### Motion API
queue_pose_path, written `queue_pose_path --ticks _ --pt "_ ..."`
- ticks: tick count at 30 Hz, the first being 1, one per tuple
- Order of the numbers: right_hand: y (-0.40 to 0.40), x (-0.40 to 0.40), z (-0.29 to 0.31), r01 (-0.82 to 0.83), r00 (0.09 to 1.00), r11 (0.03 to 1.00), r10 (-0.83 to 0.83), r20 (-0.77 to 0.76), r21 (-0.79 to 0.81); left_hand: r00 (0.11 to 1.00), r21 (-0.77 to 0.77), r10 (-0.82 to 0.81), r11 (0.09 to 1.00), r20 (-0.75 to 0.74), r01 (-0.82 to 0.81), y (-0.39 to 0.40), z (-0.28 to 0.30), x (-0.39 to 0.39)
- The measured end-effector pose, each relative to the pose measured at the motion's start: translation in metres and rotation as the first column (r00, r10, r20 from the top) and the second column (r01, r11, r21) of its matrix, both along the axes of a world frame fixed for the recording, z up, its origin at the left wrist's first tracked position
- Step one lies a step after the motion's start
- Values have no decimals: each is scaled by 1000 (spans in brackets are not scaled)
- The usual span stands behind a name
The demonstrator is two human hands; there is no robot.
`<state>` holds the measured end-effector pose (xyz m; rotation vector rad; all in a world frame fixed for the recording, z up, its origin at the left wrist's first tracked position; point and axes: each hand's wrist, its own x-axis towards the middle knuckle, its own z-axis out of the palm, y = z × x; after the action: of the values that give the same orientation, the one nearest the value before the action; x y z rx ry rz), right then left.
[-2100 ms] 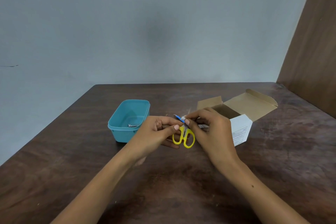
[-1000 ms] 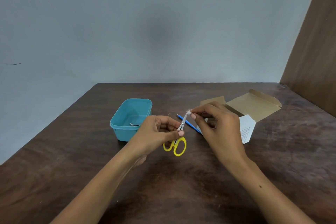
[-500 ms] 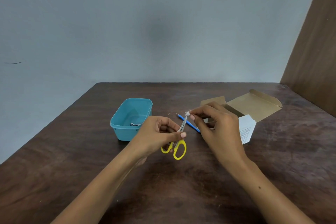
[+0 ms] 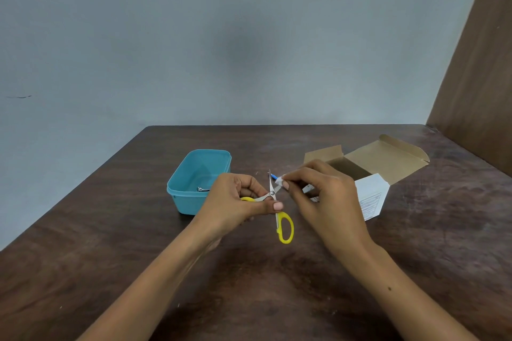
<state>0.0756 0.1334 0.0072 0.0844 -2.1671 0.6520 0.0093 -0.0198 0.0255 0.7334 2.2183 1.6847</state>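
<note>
My left hand [image 4: 238, 203] grips small yellow-handled scissors [image 4: 283, 225] above the table, thumb near the pivot. The blades are spread apart and point up. One handle loop hangs free below; the other sits inside my fingers. My right hand [image 4: 322, 196] pinches a small white wad [image 4: 279, 181] against one blade, just right of the pivot. A thin blue stick [image 4: 273, 175] lies on the table behind the blades, mostly hidden by my right hand.
A teal plastic tub [image 4: 194, 184] stands left of my hands with a small metal piece [image 4: 203, 189] inside. An open cardboard box [image 4: 385, 159] with a white printed side lies at the right. The dark wooden table [image 4: 249, 285] meets a brown panel at far right.
The scissor blades have opened wide and one handle loop has swung down to the right. My right hand has brought the white wad down from the tips to a blade.
</note>
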Motion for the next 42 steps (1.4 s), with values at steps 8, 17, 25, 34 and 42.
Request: queue_pose_path --ticks 8,17,25,34,42 --pt "-5 1 -3 -51 997 999 52 63 -17 999 -3 -14 1000 -30 14 0 -5 -3" --pt "6 0 2 56 997 993 -61 -56 -99 999 -31 -15 999 42 17 2 -3 1" --pt "-3 2 1 -121 988 985 108 109 120 999 -28 -29 999 -16 28 1 -7 -4" --pt "-3 2 2 -46 997 995 41 62 87 994 -34 -97 995 -43 95 3 -9 -2" --pt "-1 1 1 20 999 996 -24 41 88 988 -66 -140 989 -70 135 2 -6 -1"
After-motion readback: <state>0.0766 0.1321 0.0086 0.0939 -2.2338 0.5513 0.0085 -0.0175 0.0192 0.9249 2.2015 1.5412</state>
